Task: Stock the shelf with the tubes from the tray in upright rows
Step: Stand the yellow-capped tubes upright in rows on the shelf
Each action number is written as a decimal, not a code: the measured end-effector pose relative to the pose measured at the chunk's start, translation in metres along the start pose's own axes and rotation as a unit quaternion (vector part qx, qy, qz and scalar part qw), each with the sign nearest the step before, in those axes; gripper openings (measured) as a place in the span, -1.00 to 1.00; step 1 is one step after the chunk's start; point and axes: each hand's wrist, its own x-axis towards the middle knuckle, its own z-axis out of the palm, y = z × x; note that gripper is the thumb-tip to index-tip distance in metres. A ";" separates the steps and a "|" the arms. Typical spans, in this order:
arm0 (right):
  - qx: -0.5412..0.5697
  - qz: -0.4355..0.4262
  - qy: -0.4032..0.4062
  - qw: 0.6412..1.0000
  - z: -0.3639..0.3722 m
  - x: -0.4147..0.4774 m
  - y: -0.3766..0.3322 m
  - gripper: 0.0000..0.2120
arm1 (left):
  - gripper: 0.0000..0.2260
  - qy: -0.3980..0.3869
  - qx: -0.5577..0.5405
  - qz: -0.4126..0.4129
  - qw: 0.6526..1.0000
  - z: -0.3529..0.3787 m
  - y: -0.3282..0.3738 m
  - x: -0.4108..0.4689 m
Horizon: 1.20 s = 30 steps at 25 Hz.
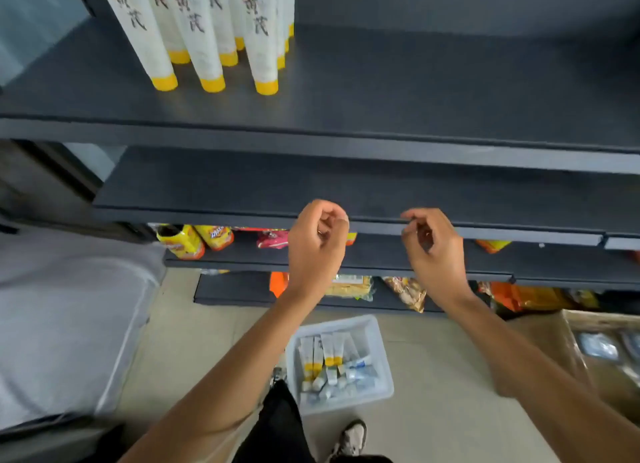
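The white tubes (204,36) at eleven o'clock are cut off by the top edge of the view, so only their lower bodies and yellow caps show, and the rear rows are half hidden behind the front three. They stand cap-down on the top shelf (415,92), a flat, matt dark grey board whose whole span towards one and two o'clock is bare. Under it runs a second dark shelf (242,185) of the same finish. Lower down, yellow jars (181,242) at nine o'clock and crinkly snack packets (405,291) are partly masked by shelf edges and arms. The left hand (317,248) and right hand (436,254) hover side by side at the centre, in front of the second shelf's edge. The fingers of both are loosely curled towards the thumbs and hold nothing visible. At six o'clock a pale, translucent plastic tray (384,369) sits on the beige tiled floor (433,358), with more tubes lying flat in it (329,355); the small ones at its near end are too blurred to read. A cardboard box (540,338) is cropped at four o'clock, its contents unclear. A grey slab (62,306) at eight o'clock is hard to identify. A shoe (349,438) shows at the bottom edge.
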 end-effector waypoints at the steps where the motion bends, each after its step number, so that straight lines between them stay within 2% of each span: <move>1: -0.009 0.030 -0.002 1.000 -0.003 -0.019 0.025 -0.79 | -0.91 -0.019 -0.003 -0.022 1.000 0.012 -0.015 -0.012; 5: -0.058 0.174 -0.010 0.983 0.005 -0.095 0.124 -0.85 | -0.93 -0.099 0.011 -0.128 0.987 0.061 -0.096 -0.049; 7: -0.088 0.218 -0.020 0.972 0.018 -0.128 0.164 -0.87 | -0.92 -0.119 0.025 -0.181 0.976 0.078 -0.140 -0.058; 10: -0.100 0.286 -0.044 0.952 0.055 -0.175 0.228 -0.82 | -0.91 -0.193 0.056 -0.231 0.952 0.104 -0.224 -0.079; 13: -0.110 0.330 -0.067 0.935 0.109 -0.213 0.295 -0.82 | -0.79 -0.256 0.089 -0.270 0.924 0.126 -0.315 -0.106; 16: -0.121 0.367 -0.107 0.916 0.168 -0.240 0.358 -0.80 | -0.66 -0.282 0.138 -0.317 0.895 0.144 -0.408 -0.131; 22: -0.126 0.382 -0.217 0.889 0.307 -0.290 0.497 -0.77 | -0.77 -0.287 0.262 -0.384 0.838 0.177 -0.610 -0.186; 25: -0.130 0.403 -0.272 0.864 0.360 -0.299 0.552 -0.71 | -0.66 -0.271 0.315 -0.412 0.811 0.188 -0.697 -0.206; 28: -0.137 0.434 -0.340 0.823 0.405 -0.312 0.601 -0.65 | -0.54 -0.233 0.336 -0.507 0.759 0.195 -0.771 -0.229; 30: -0.142 0.436 -0.385 0.801 0.432 -0.321 0.623 -0.63 | -0.49 -0.211 0.359 -0.532 0.737 0.201 -0.800 -0.237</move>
